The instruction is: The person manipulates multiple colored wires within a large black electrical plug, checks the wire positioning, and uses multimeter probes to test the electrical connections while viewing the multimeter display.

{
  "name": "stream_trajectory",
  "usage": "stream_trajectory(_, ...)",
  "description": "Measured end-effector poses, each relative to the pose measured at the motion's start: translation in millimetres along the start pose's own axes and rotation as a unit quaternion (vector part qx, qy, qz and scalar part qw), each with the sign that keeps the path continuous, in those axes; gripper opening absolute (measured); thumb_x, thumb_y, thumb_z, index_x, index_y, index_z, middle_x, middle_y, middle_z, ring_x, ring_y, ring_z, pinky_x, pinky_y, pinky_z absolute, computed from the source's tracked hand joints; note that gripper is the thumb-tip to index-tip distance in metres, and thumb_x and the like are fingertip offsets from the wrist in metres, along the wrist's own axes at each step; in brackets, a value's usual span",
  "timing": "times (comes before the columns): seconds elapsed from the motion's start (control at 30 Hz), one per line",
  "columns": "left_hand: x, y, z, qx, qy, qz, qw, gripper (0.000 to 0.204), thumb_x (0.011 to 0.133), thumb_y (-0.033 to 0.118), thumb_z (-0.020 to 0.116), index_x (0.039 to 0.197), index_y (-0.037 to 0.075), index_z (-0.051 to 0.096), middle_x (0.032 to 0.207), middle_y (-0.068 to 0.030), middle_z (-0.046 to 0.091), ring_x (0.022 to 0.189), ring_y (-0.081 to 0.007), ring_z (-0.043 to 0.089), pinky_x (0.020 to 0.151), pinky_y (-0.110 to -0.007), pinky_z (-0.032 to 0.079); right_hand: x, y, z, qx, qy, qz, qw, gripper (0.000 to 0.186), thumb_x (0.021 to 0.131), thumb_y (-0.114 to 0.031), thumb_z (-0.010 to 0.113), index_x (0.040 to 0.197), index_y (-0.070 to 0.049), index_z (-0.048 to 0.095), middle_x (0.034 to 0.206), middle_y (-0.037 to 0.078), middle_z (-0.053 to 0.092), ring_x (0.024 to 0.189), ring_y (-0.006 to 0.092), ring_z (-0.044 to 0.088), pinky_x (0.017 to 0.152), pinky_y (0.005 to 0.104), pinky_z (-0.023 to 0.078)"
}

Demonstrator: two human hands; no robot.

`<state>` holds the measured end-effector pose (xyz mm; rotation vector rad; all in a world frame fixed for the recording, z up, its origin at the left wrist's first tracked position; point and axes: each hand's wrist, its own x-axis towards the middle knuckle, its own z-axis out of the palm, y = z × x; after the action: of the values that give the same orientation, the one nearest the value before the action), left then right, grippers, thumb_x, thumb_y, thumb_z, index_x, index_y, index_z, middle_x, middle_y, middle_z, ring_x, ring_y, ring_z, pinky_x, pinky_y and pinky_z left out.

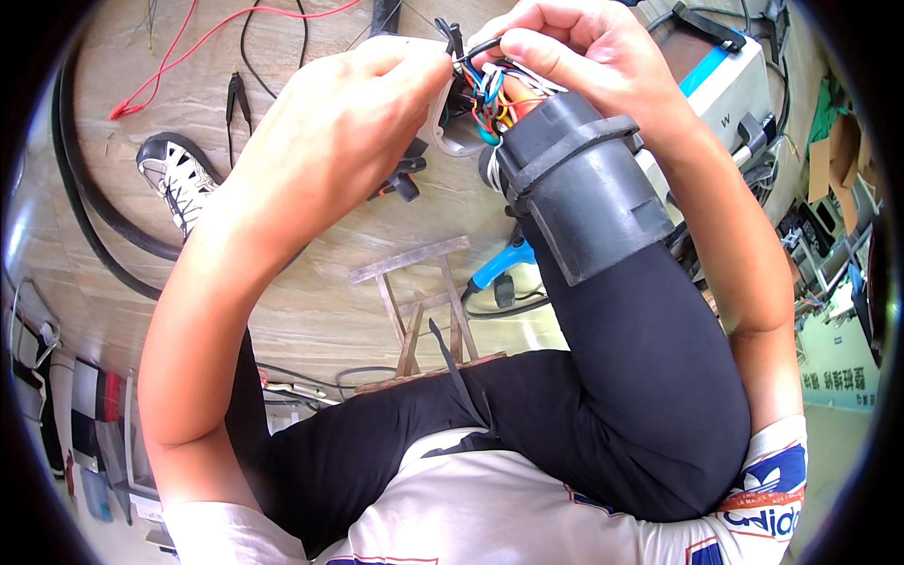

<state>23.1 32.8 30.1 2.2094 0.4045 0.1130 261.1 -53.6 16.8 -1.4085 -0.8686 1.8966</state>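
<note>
A black plastic connector housing (593, 188) rests on my raised right leg, with a bundle of coloured wires (501, 94) coming out of its far end. My right hand (589, 52) is closed above the bundle, pinching a short black wire (484, 49) between thumb and fingers. From the left, my left hand (353, 118) is closed in a pinch at the other end of that wire. Its fingers hide the exact grip. Dark cable ends (450, 36) stick up right beside the left fingertips. A grey-white hollow part (457, 137) lies behind the wires.
A small wooden stool (410, 273) stands on the tiled floor between my legs, near a blue-handled tool (504, 264). Thick black cable (80, 193) curves along the left. Red test leads (151, 89) lie at upper left. A white case (734, 89) stands at right.
</note>
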Motion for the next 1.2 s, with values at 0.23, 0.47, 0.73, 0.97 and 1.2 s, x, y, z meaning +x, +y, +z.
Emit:
stream_trajectory(0.23, -0.2, -0.9, 1.8, -0.017, 0.01, 0.009, 1.0, 0.015, 0.082, 0.0, 0.059, 0.093, 0.001, 0.049, 0.083, -0.0172, 0.058, 0.082, -0.04, 0.061, 0.068, -0.047, 0.05, -0.3, -2.8, 0.8, -0.008, 0.002, 0.004, 1.0, 0.016, 0.099, -0.006, 0.061, 0.108, 0.006, 0.068, 0.096, 0.008, 0.074, 0.086, 0.01, 0.067, 0.079, 0.025, 0.053)
stream_trajectory(0.47, -0.4, -0.7, 5.9, -0.015, 0.018, 0.001, 1.0, 0.013, 0.083, 0.001, 0.059, 0.091, 0.002, 0.049, 0.082, -0.0167, 0.058, 0.083, -0.0395, 0.061, 0.069, -0.047, 0.05, -1.7, -4.9, -0.7, 0.004, -0.002, 0.025, 1.0, 0.017, 0.099, -0.005, 0.061, 0.109, 0.007, 0.068, 0.096, 0.009, 0.074, 0.087, 0.0104, 0.067, 0.08, 0.0253, 0.053)
stream_trajectory(0.73, 1.8, 1.8, 4.3, -0.028, 0.027, -0.021, 0.999, 0.012, 0.086, 0.0, 0.059, 0.096, 0.002, 0.052, 0.081, -0.0184, 0.06, 0.078, -0.0408, 0.062, 0.067, -0.047, 0.05, -6.8, 1.0, -2.2, 0.041, 0.008, 0.045, 0.998, 0.021, 0.1, -0.013, 0.062, 0.113, 0.004, 0.067, 0.105, 0.01, 0.073, 0.094, 0.0126, 0.068, 0.087, 0.0291, 0.055)
stream_trajectory(0.97, -0.7, -0.1, 3.1, -0.077, 0.021, -0.053, 0.995, 0.013, 0.091, 0.0, 0.057, 0.104, 0.002, 0.056, 0.08, -0.021, 0.061, 0.077, -0.044, 0.061, 0.067, -0.047, 0.048, -8.8, 5.1, 0.8, 0.06, 0.037, 0.046, 0.996, 0.023, 0.096, -0.014, 0.068, 0.114, 0.001, 0.067, 0.106, 0.008, 0.073, 0.097, 0.013, 0.069, 0.09, 0.0299, 0.055)
stream_trajectory(1.2, -0.7, 0.1, -0.6, -0.064, 0.008, -0.046, 0.997, 0.015, 0.09, 0.0, 0.057, 0.105, 0.002, 0.055, 0.081, -0.0214, 0.061, 0.078, -0.0441, 0.06, 0.068, -0.048, 0.047, -9.7, 6.3, 3.5, 0.076, 0.043, 0.03, 0.996, 0.02, 0.098, -0.015, 0.066, 0.11, 0.001, 0.068, 0.106, 0.009, 0.073, 0.097, 0.0126, 0.068, 0.09, 0.0296, 0.055)
